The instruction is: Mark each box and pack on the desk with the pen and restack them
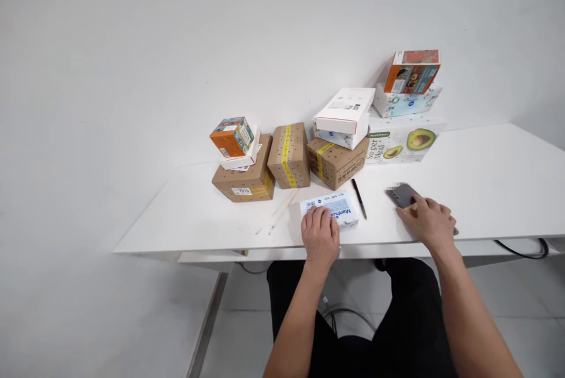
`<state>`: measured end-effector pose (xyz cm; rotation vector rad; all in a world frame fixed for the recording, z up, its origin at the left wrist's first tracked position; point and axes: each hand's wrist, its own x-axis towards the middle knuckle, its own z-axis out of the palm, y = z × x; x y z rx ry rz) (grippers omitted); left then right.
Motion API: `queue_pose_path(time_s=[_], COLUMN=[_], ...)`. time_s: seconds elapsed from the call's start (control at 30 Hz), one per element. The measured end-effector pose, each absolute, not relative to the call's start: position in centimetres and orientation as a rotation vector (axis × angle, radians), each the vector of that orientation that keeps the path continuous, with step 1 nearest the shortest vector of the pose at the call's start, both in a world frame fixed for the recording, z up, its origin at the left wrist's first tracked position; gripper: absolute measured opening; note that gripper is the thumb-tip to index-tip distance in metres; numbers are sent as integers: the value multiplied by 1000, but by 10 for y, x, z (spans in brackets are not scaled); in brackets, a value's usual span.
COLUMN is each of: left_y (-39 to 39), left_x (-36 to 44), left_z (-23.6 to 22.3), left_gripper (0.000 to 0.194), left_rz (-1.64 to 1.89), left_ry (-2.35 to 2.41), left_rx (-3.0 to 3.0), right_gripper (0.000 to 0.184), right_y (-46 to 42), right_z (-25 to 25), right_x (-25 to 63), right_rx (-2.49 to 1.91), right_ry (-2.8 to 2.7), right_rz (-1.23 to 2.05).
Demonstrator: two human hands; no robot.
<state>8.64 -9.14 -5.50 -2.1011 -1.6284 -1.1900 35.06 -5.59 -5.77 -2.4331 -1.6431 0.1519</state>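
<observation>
My left hand [320, 231] rests on top of a white and blue soft tissue pack [344, 208] near the table's front edge, its fingers lying over the pack. My right hand [428, 220] is closed over a dark grey smartphone [399, 194], which lies face down on the table; the palm hides much of the phone. A small tan patch shows under the fingers, too little to name. Between the two hands lies a black pen [359, 199], touched by neither.
Cardboard boxes [289, 157] line the back of the white table [168, 213]. Stacked on them are a flat white box [346, 108] and an orange box [232, 138]. At right, an avocado-printed box [401, 142] carries a tissue pack [406, 101] and another orange box [412, 72]. A wall stands behind.
</observation>
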Motion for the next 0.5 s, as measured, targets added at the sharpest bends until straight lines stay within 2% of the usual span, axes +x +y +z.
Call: queue_pose_path(time_s=[0.27, 0.37, 0.5], left_y=[-95, -96, -97], left_x=[89, 90, 93], left_z=[-55, -57, -60], left_gripper=[24, 25, 25], left_rz=[-1168, -1146, -1118], left_ry=[-1641, -1664, -1705], left_rx=[-2069, -2053, -2031], right_gripper=[63, 60, 49], right_y=[-68, -84, -105], right_z=[-43, -30, -8], right_x=[346, 339, 313], right_rx=[-2241, -1962, -1355], right_ry=[-1505, -1162, -556], right_rz=[313, 611, 1175])
